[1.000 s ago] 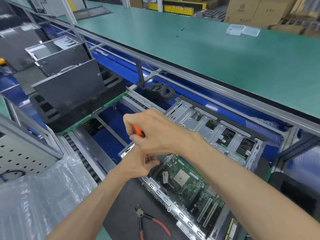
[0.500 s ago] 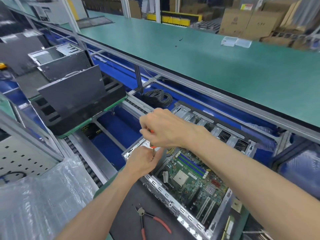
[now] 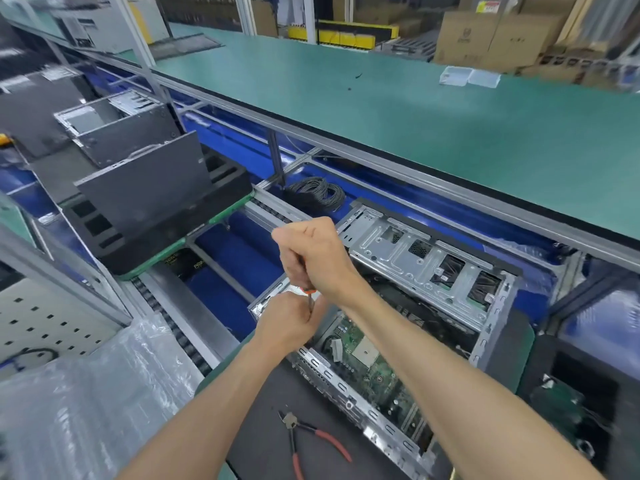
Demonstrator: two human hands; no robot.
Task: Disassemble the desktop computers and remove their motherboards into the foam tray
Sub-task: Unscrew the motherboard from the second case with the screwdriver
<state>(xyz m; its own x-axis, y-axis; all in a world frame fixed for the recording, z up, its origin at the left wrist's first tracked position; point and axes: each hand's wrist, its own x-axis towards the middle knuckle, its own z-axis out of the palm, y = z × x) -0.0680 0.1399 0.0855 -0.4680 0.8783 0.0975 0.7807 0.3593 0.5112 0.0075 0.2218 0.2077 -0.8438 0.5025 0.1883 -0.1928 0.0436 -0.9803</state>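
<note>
An open desktop case lies flat in front of me, its green motherboard showing inside. My right hand grips the handle of a screwdriver held upright over the case's near left corner; only a bit of orange and the thin shaft show. My left hand sits just below, fingers curled round the shaft near its tip. The tip itself is hidden. A black foam tray on a green base stands to the left, with a dark panel leaning in it.
Red-handled pliers lie on the dark mat near me. A coil of black cable rests behind the case. A long green bench runs across the back. Clear plastic wrap fills the lower left, a black bin the right.
Both hands have shifted with the screwdriver along the case's left corner; my right hand now hides almost all of the orange handle. The view has drawn closer to the case.
</note>
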